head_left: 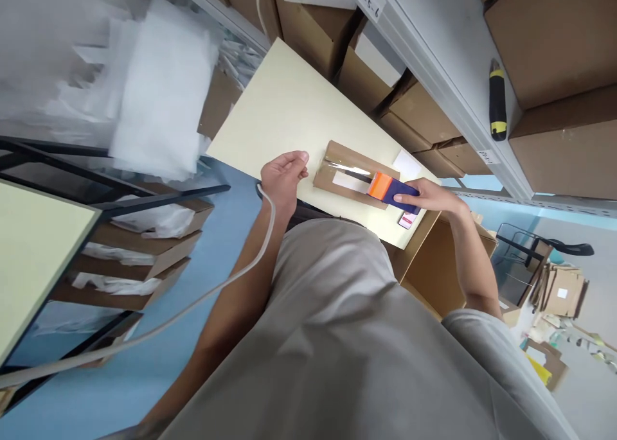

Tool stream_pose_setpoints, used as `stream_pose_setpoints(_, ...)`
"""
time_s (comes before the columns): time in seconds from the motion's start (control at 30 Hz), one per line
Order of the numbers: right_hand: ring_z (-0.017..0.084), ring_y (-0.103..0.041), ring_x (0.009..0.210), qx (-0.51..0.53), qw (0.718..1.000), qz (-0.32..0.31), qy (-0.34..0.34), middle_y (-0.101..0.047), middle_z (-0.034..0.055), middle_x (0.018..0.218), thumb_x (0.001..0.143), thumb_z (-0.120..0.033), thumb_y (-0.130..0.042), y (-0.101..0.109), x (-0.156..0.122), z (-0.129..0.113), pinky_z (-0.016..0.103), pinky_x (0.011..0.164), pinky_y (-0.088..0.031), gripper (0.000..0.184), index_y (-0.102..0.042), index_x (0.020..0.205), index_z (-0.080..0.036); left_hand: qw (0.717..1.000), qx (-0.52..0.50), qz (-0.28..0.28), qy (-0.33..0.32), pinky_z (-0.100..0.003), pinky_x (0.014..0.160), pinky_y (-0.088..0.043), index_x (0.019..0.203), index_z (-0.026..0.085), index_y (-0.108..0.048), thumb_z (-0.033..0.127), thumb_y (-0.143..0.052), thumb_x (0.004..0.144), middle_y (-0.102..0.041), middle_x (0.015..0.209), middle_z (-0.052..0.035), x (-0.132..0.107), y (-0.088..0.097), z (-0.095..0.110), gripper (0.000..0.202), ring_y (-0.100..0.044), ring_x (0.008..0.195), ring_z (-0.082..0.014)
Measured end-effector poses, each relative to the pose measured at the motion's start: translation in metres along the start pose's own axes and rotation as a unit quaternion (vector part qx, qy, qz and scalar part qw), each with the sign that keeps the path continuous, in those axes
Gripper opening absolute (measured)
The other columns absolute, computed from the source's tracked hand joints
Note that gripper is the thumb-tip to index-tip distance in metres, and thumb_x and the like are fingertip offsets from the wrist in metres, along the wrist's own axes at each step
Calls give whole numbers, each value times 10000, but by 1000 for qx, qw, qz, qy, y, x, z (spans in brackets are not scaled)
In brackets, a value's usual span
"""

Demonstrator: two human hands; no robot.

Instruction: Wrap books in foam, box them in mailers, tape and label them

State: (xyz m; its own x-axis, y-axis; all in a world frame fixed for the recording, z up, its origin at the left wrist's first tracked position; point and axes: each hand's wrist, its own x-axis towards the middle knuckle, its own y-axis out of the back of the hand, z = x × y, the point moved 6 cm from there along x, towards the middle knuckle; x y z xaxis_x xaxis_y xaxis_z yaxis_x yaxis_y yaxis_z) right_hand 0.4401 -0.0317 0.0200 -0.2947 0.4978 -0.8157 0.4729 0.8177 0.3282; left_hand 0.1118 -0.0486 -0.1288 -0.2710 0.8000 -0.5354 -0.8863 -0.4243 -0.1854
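A flat brown cardboard box point(336, 152) lies on a pale yellow tabletop point(274, 99), with shiny clear tape across its top and a white label point(349, 182) on it. My right hand point(431, 194) grips a tape dispenser point(403, 194) by its dark blue body. Its orange head rests over the right end of the box. Left of the box, my left hand point(283, 175) is closed, thumb pressed against the curled fingers, apart from the cardboard. Whatever may be in that pinch is too small to make out.
A phone point(407, 220) and a white paper point(407, 164) lie at the table's right end. Below it stands an open carton point(434, 266). A shelf with boxes and a yellow-black cutter point(497, 99) borders the far side. A white cable point(226, 286) passes my left wrist.
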Motion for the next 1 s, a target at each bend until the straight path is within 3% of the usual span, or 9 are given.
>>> stream_pose_setpoints(0.2,183,-680,621,23,998,-46,-24,-790,87,715,765,-971,-816,5,35,-1,295,594,-501,787,-717,795,-191,1000,-5,30,3,-234,668,-588,850,207,-788,378,-966,767,-750,823,-18,17,1,-8,259,-634,699,-110)
stream_pose_setpoints(0.37,177,-666,594,-5,998,-48,-44,-778,69,681,764,-969,-810,6,51,1,291,567,-463,785,-711,784,-191,999,4,48,16,-237,657,-588,801,200,-783,332,-947,764,-743,785,-17,28,4,-18,213,-648,696,-117)
stream_pose_setpoints(0.6,199,-716,648,16,998,-56,-22,-769,22,739,799,-901,-820,-1,61,1,295,605,-528,744,-810,1012,-189,998,18,60,27,-227,634,-562,766,205,-776,328,-938,764,-728,732,-6,42,9,-36,203,-658,696,-123)
stream_pose_setpoints(0.73,214,-724,666,32,998,-52,-30,-760,23,739,794,-860,-849,-5,61,2,309,630,-556,699,-808,991,-190,996,28,63,47,-224,629,-538,766,193,-775,303,-938,740,-729,730,-5,52,7,-54,198,-654,692,-123)
stream_pose_setpoints(0.9,206,-705,687,31,998,-45,-20,-768,20,769,807,-855,-833,-5,63,2,316,668,-559,694,-815,1012,-192,994,49,33,96,-233,666,-533,836,189,-784,402,-971,708,-761,781,-9,58,-4,-92,311,-669,723,-128)
stream_pose_setpoints(1.0,189,-661,697,2,999,-32,-8,-732,19,737,803,-892,-809,-4,66,4,309,670,-512,723,-781,892,-175,995,81,-19,58,-261,690,-546,938,201,-773,540,-947,750,-752,797,-6,56,-6,-104,425,-688,750,-156)
